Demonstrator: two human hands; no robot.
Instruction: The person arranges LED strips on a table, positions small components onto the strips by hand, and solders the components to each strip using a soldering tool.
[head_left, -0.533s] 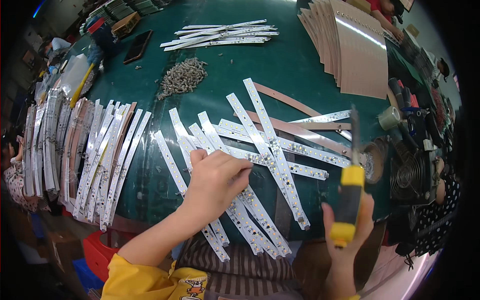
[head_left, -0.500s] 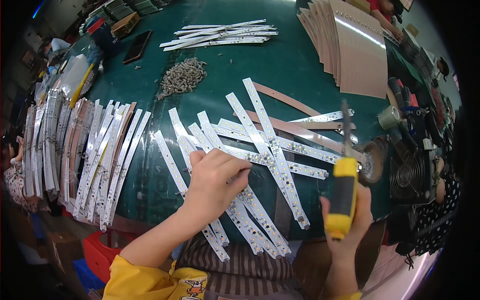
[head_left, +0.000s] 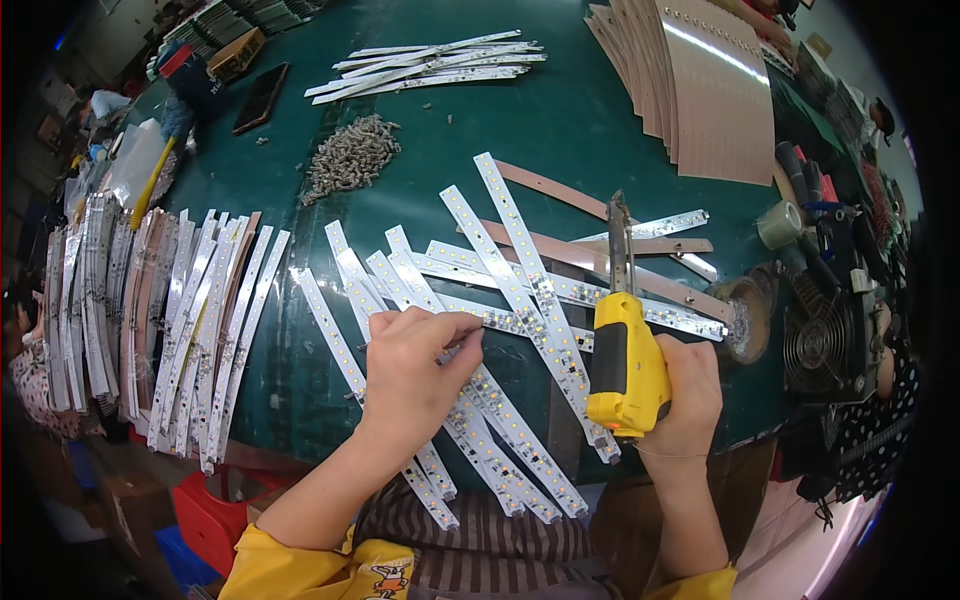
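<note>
My right hand (head_left: 685,395) grips a yellow and dark grey soldering gun (head_left: 635,360) with a long metal tip pointing away from me. The tip stands over the right-hand part of a loose pile of white LED strips (head_left: 510,285). My left hand (head_left: 415,365) is just above the near left strips, thumb and fingertips pinched together. Whatever is in that pinch is too small or hidden to make out. Several narrow copper-coloured strips (head_left: 560,245) lie among the white ones.
Bundled strips (head_left: 215,330) stand along the left edge. Beyond my hands are a heap of small metallic parts (head_left: 350,155), more LED strips (head_left: 430,65) and a phone (head_left: 262,98). Copper-coloured panels (head_left: 715,100) stand far right, near a tape roll (head_left: 778,225) and a fan (head_left: 820,350).
The soldering gun in my right hand has moved left over the strips, and its side has turned more into view. My left hand has shifted slightly left, still pinched.
</note>
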